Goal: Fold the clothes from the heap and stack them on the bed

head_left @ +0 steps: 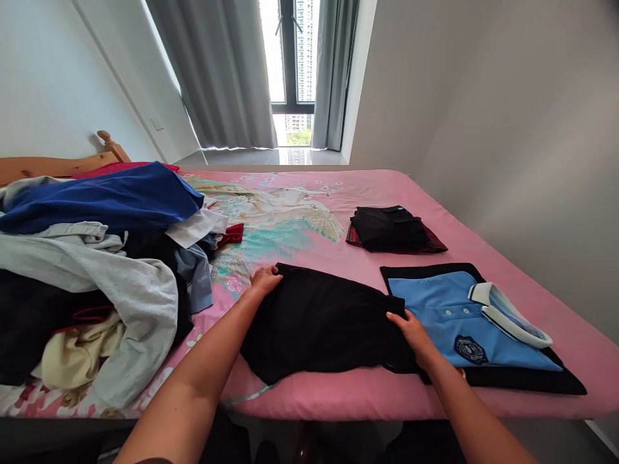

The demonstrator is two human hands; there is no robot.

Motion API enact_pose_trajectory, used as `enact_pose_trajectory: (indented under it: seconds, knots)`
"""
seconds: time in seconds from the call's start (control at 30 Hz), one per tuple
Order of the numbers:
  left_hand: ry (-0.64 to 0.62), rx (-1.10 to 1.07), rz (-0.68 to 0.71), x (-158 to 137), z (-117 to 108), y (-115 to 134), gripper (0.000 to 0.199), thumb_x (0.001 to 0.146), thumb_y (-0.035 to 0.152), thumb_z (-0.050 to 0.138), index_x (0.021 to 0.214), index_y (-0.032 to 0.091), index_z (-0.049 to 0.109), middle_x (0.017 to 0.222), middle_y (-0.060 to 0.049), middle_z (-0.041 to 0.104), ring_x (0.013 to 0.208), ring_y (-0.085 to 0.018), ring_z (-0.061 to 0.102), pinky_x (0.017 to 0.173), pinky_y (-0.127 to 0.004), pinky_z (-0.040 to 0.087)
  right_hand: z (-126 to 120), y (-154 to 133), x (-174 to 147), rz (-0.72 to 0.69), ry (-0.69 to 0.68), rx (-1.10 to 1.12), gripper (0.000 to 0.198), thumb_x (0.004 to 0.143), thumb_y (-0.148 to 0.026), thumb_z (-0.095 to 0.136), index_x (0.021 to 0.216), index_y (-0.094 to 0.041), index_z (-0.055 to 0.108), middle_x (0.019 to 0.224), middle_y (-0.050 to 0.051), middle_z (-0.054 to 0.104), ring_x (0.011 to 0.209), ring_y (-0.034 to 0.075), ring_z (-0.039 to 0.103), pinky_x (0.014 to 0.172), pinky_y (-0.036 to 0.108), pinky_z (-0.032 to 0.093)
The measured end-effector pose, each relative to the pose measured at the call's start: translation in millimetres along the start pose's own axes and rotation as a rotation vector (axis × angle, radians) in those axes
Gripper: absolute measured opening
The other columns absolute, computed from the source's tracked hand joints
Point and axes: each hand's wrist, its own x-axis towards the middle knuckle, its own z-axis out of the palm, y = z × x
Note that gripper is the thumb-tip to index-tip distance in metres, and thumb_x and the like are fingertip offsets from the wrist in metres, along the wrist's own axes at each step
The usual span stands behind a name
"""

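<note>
A black garment point(324, 322), perhaps folded shorts or trousers, lies spread flat near the front edge of the bed. My left hand point(265, 278) pinches its far left corner. At the opposite end, my right hand point(410, 328) grips the narrower edge between thumb and fingers. Just beyond the right hand, a folded light blue polo shirt point(430, 322) with a white collar and a dark badge rests on top of black cloth point(536, 381). The garment's right end reaches close to this polo shirt.
A heap of loose clothes point(140, 283) covers the left side of the bed, with a blue garment point(106, 196) on top. Folded black clothing point(387, 229) sits over red plaid cloth point(438, 243) toward the back right. The pink bedsheet point(377, 183) ends near a wall.
</note>
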Motion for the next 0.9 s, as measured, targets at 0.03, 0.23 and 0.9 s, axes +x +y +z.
enact_pose_trajectory:
  seconds: [0.03, 0.23, 0.9]
  knots:
    - [-0.022, -0.047, 0.002, 2, 1, -2, 0.022, 0.062, 0.030, 0.069, 0.081, 0.020, 0.069, 0.090, -0.004, 0.071, 0.095, -0.025, 0.062, 0.083, -0.032, 0.045, 0, 0, 0, 0.003, 0.003, 0.000, 0.043, 0.069, -0.038, 0.070, 0.106, -0.020, 0.057, 0.101, 0.007, 0.068, 0.088, 0.022, 0.066, 0.067, 0.028, 0.056]
    - [-0.131, -0.334, 0.009, 13, 6, -6, 0.022, 0.070, 0.031, 0.063, 0.081, 0.014, 0.072, 0.070, -0.003, 0.070, 0.072, -0.019, 0.066, 0.064, -0.025, 0.051, -1, 2, 3, 0.001, -0.006, 0.002, 0.044, 0.069, -0.039, 0.069, 0.107, -0.020, 0.057, 0.099, 0.007, 0.068, 0.084, 0.022, 0.067, 0.069, 0.030, 0.055]
    - [-0.114, 0.176, 0.756, -103, 76, 60, 0.046, 0.090, 0.042, 0.042, 0.132, 0.024, 0.050, 0.143, -0.008, 0.043, 0.136, -0.024, 0.032, 0.113, -0.045, 0.019, -2, -6, -1, -0.054, -0.013, 0.069, 0.039, 0.070, -0.035, 0.069, 0.104, -0.019, 0.056, 0.100, 0.007, 0.068, 0.084, 0.019, 0.066, 0.069, 0.027, 0.055]
